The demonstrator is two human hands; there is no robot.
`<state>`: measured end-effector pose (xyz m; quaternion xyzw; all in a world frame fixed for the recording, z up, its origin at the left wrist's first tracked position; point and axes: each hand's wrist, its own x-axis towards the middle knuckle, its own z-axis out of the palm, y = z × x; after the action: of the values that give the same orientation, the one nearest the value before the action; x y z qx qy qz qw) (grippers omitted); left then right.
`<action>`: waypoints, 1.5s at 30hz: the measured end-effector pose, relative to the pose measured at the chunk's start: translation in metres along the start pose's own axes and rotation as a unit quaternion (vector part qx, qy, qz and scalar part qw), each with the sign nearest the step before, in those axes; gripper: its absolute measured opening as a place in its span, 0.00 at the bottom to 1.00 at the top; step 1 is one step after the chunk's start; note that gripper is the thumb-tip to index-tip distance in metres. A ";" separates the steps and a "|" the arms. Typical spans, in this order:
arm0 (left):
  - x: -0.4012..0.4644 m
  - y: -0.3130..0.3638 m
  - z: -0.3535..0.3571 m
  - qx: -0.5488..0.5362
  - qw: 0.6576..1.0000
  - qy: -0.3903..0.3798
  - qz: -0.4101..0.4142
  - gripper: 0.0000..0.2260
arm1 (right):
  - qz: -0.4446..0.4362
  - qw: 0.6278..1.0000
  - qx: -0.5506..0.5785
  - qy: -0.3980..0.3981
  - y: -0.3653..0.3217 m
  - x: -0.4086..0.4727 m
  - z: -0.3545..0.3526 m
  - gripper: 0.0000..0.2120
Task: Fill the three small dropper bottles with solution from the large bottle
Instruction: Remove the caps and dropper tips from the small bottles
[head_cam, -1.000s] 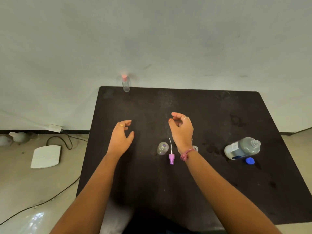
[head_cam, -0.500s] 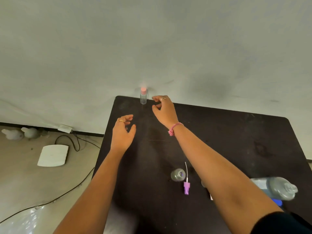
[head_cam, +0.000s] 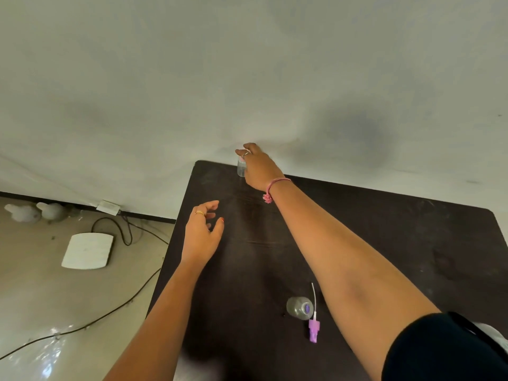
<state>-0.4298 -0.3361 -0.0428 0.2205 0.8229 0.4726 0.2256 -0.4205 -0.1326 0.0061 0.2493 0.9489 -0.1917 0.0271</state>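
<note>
— At the far left corner of the dark table (head_cam: 384, 243), what is your right hand (head_cam: 257, 169) doing?

— My fingers curl around the top of a small clear bottle (head_cam: 241, 169) standing upright by the wall; how firmly, I cannot tell.

— And the left hand (head_cam: 202, 235)?

— Open above the table, fingers spread, holding nothing.

— Anything nearer?

— Another small bottle (head_cam: 299, 307), beside a purple-tipped dropper piece (head_cam: 313, 327), just left of my right forearm.

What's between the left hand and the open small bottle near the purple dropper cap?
Nothing: the head view shows bare dark table between left hand and open small bottle.
</note>
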 end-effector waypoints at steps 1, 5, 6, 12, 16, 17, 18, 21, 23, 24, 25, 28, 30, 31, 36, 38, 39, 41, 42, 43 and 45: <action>0.001 0.000 0.001 0.004 1.000 0.002 -0.002 0.18 | -0.001 1.000 -0.003 -0.003 0.001 0.000 0.002 0.29; -0.001 0.000 0.005 0.004 1.000 0.007 -0.013 0.18 | 0.009 0.999 0.005 0.046 0.004 -0.003 0.011 0.19; -0.002 0.000 0.006 0.003 1.000 0.006 -0.013 0.18 | 0.015 0.998 0.011 0.059 0.006 -0.005 0.013 0.16; -0.010 0.009 0.005 0.000 1.000 0.004 0.000 0.18 | 0.069 0.984 0.133 0.094 0.015 -0.030 0.007 0.11; -0.018 0.022 0.000 -0.006 1.000 -0.006 0.029 0.19 | 0.089 0.962 0.260 0.008 0.014 -0.071 -0.019 0.14; -0.021 0.026 -0.001 -0.004 0.999 -0.010 0.041 0.21 | 0.090 0.952 0.292 -0.021 0.013 -0.083 -0.026 0.13; -0.024 0.031 -0.002 -0.003 0.998 -0.014 0.056 0.22 | 0.088 0.942 0.320 -0.042 0.011 -0.095 -0.034 0.12; -0.035 0.047 -0.004 -0.006 0.995 -0.034 0.097 0.27 | 0.071 0.923 0.373 -0.066 0.006 -0.126 -0.057 0.11; -0.044 0.058 -0.007 -0.003 0.992 -0.053 0.117 0.31 | 0.060 0.918 0.386 -0.073 0.003 -0.144 -0.071 0.11; -0.049 0.063 -0.008 0.003 0.990 -0.061 0.127 0.32 | 0.055 0.918 0.385 -0.070 0.002 -0.153 -0.077 0.12; -0.054 0.069 -0.010 0.009 0.988 -0.065 0.137 0.32 | 0.051 0.920 0.383 -0.061 0.001 -0.161 -0.082 0.12; -0.069 0.081 -0.017 0.038 0.983 -0.058 0.172 0.28 | 0.038 0.931 0.361 -0.026 -0.004 -0.182 -0.095 0.13; -0.079 0.088 -0.021 0.070 0.978 -0.060 0.186 0.26 | 0.030 0.937 0.349 -0.007 -0.007 -0.195 -0.100 0.13; -0.083 0.090 -0.022 0.082 0.977 -0.064 0.187 0.26 | 0.027 0.936 0.350 0.000 -0.008 -0.199 -0.102 0.12; -0.109 0.103 -0.024 0.091 0.979 -0.067 0.171 0.26 | -0.018 0.957 0.287 0.022 -0.013 -0.228 -0.114 0.11; -0.119 0.108 -0.024 0.077 0.981 -0.060 0.168 0.25 | -0.041 0.961 0.270 0.035 -0.014 -0.237 -0.118 0.11; -0.124 0.111 -0.024 0.071 0.982 -0.059 0.165 0.25 | -0.053 0.963 0.262 0.042 -0.015 -0.242 -0.119 0.10; -0.133 0.116 -0.023 0.059 0.985 -0.060 0.154 0.24 | -0.084 0.967 0.233 0.053 -0.015 -0.250 -0.124 0.10; -0.137 0.117 -0.022 0.054 0.986 -0.062 0.147 0.23 | -0.099 0.969 0.219 0.054 -0.015 -0.255 -0.127 0.11; -0.141 0.119 -0.021 0.050 0.986 -0.064 0.143 0.23 | -0.108 0.970 0.214 0.050 -0.014 -0.260 -0.131 0.12; -0.150 0.122 -0.018 0.046 0.987 -0.060 0.140 0.23 | -0.110 0.968 0.223 0.028 -0.013 -0.270 -0.142 0.14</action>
<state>-0.3017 -0.3786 0.0970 0.3717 0.7899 0.4465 0.1962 -0.1849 -0.2146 0.1820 0.1482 0.9043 -0.3929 -0.0767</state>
